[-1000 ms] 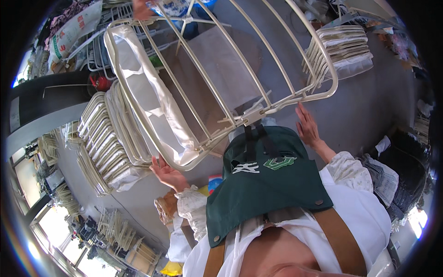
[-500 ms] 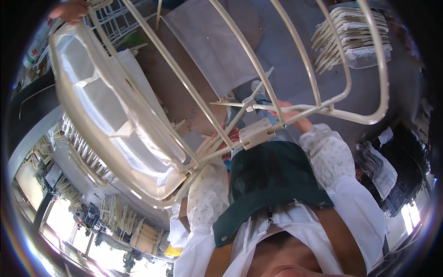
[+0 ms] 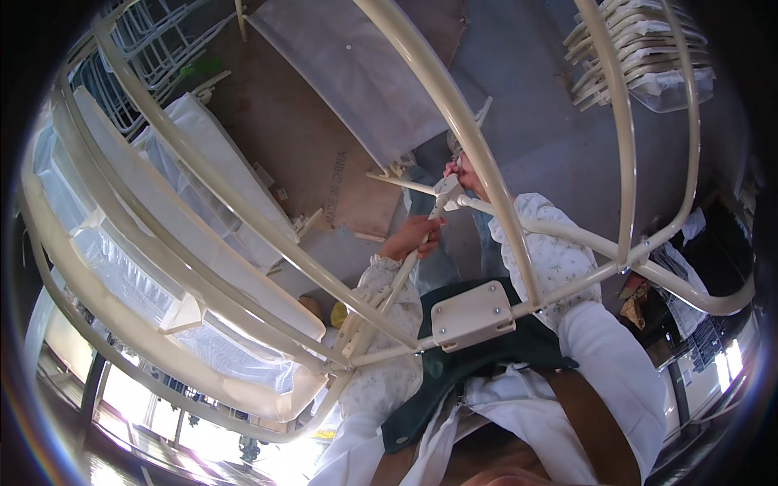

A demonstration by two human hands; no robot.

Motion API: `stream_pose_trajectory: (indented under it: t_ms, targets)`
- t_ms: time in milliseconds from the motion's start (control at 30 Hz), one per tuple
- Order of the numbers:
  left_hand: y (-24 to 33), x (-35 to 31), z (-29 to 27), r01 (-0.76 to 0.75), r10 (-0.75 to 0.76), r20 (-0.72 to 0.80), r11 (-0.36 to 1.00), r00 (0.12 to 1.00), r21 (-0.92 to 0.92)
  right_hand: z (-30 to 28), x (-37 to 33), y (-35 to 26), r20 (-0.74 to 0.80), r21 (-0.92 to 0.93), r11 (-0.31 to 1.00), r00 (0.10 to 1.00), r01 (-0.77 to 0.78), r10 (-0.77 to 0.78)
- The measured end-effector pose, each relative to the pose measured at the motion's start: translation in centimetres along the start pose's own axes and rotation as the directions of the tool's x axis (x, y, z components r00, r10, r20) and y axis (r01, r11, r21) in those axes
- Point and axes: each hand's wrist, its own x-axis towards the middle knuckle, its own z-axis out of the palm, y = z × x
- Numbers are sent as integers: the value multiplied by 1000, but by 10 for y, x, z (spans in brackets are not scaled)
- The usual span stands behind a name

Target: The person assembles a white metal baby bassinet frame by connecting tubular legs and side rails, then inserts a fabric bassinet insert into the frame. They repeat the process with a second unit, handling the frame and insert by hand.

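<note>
A large cream tubular metal frame (image 3: 444, 87) with curved bars hangs close before me, above my lap. My left hand (image 3: 412, 239) is wrapped round one of its thinner tubes, just below a pale plastic joint (image 3: 447, 191). At the far side of that joint, my right hand (image 3: 467, 176) has its fingers closed against it; a bar partly hides this hand. Nearer to me, a cream bracket plate (image 3: 472, 316) with screws sits on the frame's crossbar. Along the frame's left side stretches whitish mesh fabric with clear film (image 3: 121, 259).
A grey sheet (image 3: 356, 73) lies over brown cardboard (image 3: 324, 186) on the floor ahead. At the far right stands a stack of cream tubular pieces (image 3: 636, 49). White wire racks (image 3: 158, 57) are at the far left, and a dark crate (image 3: 721, 275) is on the right.
The frame has come closer and its left side has swung further left. My hands have moved forward to the plastic joint. Another person's hand at the frame's far left corner is out of view now.
</note>
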Motion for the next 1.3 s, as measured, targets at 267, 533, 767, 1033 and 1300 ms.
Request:
stream_pose_trajectory:
  t_ms: [267,533,767,1033,1300]
  targets:
    - [-18,-2,-2,-76,77,15,996,997,-46,16,0,-4,-136,-120,989,988,-87,70]
    - [-21,-7,2,-70,79,-132,995,988,72,31,-57,-11,213,-324,938,975,124,-56]
    - [-21,-30,37,-44,55,-118,995,992,93,30,-18,-12,-106,-60,987,984,-151,144]
    - [-26,-43,11,-29,69,-168,973,983,230,-27,-18,-8,244,-674,722,970,158,15]
    - [-47,6,-30,-56,73,-87,980,994,191,6,-296,-30,537,-791,-394,839,468,-82]
